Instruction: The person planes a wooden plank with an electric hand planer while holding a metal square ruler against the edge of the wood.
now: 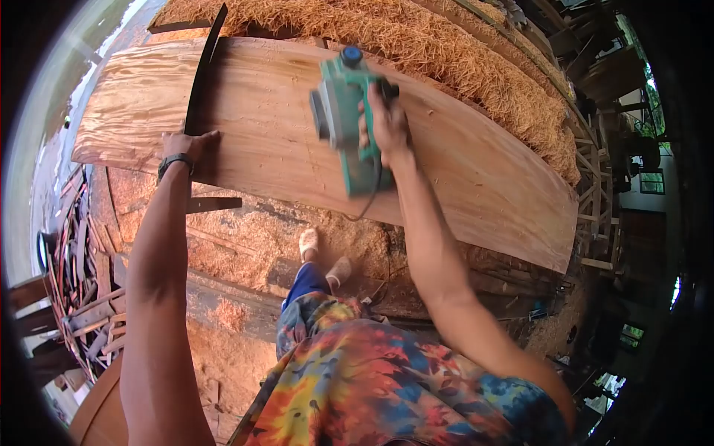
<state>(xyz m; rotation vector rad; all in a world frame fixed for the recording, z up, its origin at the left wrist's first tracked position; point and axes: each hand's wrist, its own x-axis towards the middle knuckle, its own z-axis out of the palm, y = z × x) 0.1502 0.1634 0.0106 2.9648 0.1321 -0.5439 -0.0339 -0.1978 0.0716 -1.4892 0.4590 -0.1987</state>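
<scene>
One wide wooden board (476, 178) is noted, laid lengthwise from left to right. Wood shavings (416, 56) are heaped along its far side. One green power planer (346, 119), blurred, is located over the middle of the board; whether contact is made cannot be determined. One dark straight strip (204, 74) is laid across the board's left part. The planer's handle is gripped by the right hand (387, 123), fingers curled. The left hand (187, 143) is placed at the strip's near end, thumb extended; its finger spread cannot be determined.
</scene>
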